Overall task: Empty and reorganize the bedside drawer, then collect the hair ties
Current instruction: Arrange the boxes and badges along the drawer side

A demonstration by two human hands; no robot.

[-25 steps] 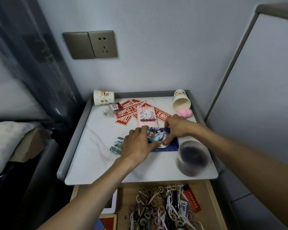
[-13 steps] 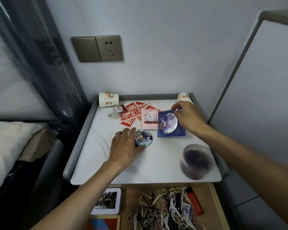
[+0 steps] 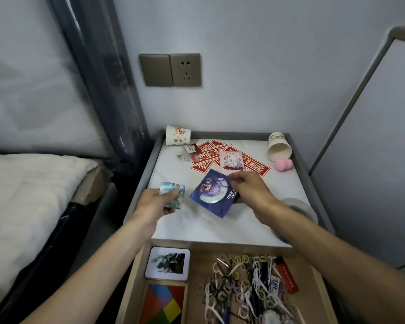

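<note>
The bedside drawer (image 3: 136, 284) is pulled open below the nightstand top (image 3: 220, 228). A heap of hair ties (image 3: 241, 293) in several colours fills its right half. Above the marble top, my left hand (image 3: 153, 204) grips a square blue-green card (image 3: 173, 194) by its lower edge. My right hand (image 3: 250, 190) pinches the right corner of a dark blue packet with a round badge (image 3: 212, 194), tilted and lifted off the top.
In the drawer lie a white tin (image 3: 167, 263), a coloured tangram box (image 3: 164, 305) and a red lighter (image 3: 287, 275). On the top: two paper cups (image 3: 178, 135) (image 3: 278, 147), red stickers (image 3: 202, 157), a pink packet (image 3: 230, 160), a pink sponge (image 3: 283, 164), a clear round container (image 3: 301, 206). The bed (image 3: 28, 206) is left.
My left hand left the round badge and now holds the square card. My right hand brought the blue packet nearer and lower. The view shifted down and left, showing more of the drawer.
</note>
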